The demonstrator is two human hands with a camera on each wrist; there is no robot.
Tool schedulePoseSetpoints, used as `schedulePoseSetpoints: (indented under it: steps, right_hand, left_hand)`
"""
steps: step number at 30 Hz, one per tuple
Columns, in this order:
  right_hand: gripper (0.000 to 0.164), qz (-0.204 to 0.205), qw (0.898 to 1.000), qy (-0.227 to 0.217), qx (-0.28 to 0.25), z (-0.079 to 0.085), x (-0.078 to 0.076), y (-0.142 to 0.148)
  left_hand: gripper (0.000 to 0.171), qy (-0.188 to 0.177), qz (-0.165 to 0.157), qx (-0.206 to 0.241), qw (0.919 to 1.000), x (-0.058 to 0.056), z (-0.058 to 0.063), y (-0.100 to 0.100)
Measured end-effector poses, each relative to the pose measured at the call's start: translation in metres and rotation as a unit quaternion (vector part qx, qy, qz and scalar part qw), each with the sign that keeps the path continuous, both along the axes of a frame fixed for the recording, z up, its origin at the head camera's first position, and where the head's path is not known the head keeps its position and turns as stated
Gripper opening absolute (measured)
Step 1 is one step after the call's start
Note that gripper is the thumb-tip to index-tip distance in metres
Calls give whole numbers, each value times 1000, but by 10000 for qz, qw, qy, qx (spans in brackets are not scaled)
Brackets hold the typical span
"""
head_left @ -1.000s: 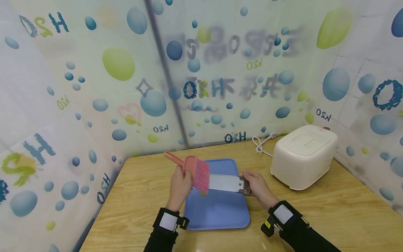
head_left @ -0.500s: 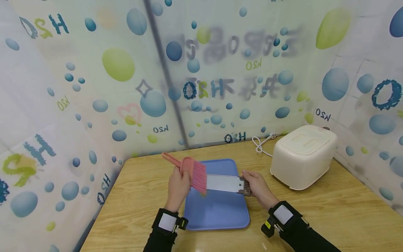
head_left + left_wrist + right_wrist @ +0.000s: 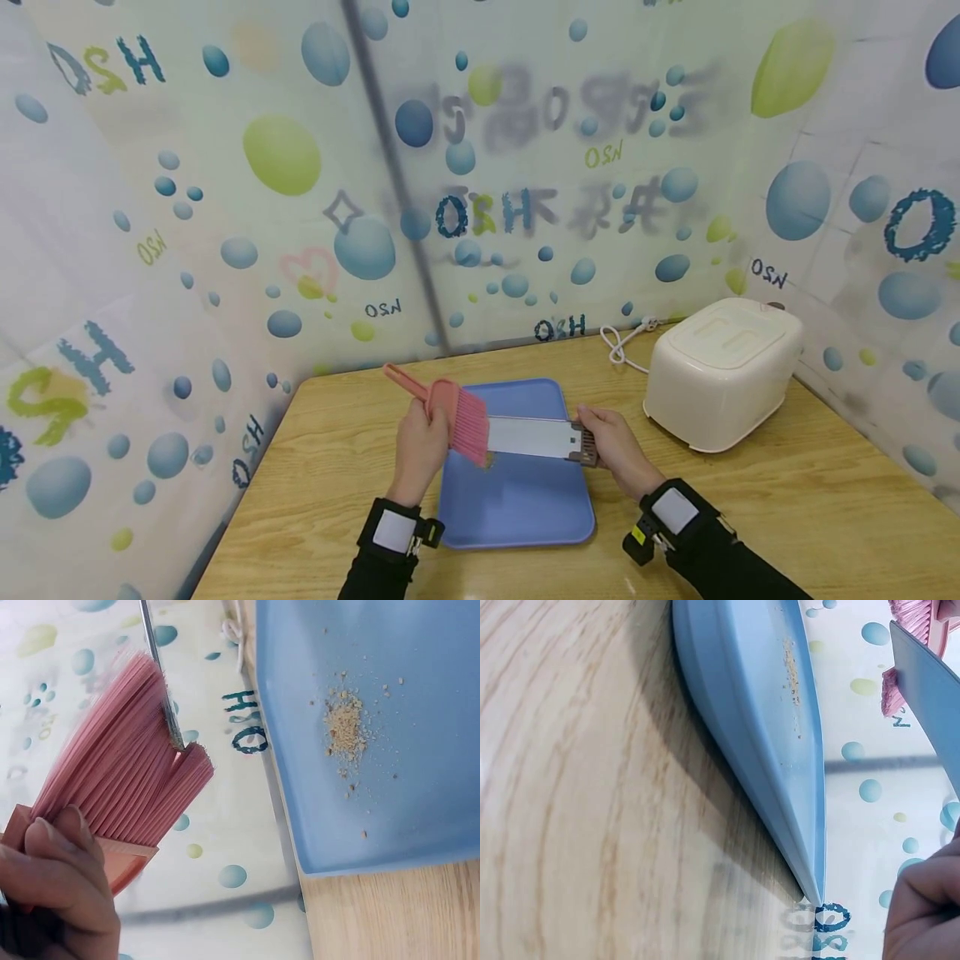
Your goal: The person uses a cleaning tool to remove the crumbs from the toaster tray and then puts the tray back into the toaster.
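My left hand [image 3: 418,442] grips a pink brush [image 3: 469,423] near the base of its handle, over the left side of a blue tray [image 3: 517,521]. The bristles [image 3: 124,746] meet the far end of a flat metal crumb tray [image 3: 529,437], and its edge parts them in the left wrist view. My right hand [image 3: 618,450] pinches the crumb tray by its dark slotted end, holding it above the blue tray. A small heap of tan crumbs [image 3: 345,727] lies on the blue tray. Most of the right hand falls outside its own wrist view.
A cream toaster [image 3: 720,375] stands on the wooden table [image 3: 330,467] to the right. Its white cord [image 3: 618,343] lies behind it by the wall. A printed sheet with bubbles covers the walls [image 3: 510,208] at the back and sides.
My left hand and the brush have slid a little to the left, along the crumb tray to its end. The right hand and crumb tray stay where they were.
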State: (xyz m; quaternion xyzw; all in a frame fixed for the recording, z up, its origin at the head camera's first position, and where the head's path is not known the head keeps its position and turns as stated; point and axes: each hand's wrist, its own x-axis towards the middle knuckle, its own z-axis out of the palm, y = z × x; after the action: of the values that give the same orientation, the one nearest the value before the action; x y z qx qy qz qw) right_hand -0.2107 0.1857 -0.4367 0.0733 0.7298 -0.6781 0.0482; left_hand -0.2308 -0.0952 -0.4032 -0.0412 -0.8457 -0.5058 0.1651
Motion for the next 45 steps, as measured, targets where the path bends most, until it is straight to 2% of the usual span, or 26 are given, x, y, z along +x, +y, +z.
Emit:
schedulePoseSetpoints:
  steps: [15,33,38,45]
  right_hand:
    - [53,-21,10000,-85,27,-3,0,5]
    - [55,-20,10000,-10,85,-8,-1,18]
    - [56,3,10000,-67,49,-8,-2,19]
    - [56,-20,9997,-138,180,-7,-1,16]
  left_hand:
    - [17,-150,-216,77,9996,2,-4,-2]
    - [12,63,-396,98,9991,2,-6,-10]
    - [17,59,-562,128,9983,3,-4,-13]
    - [24,246,-745,-23,9969,3,0,-17]
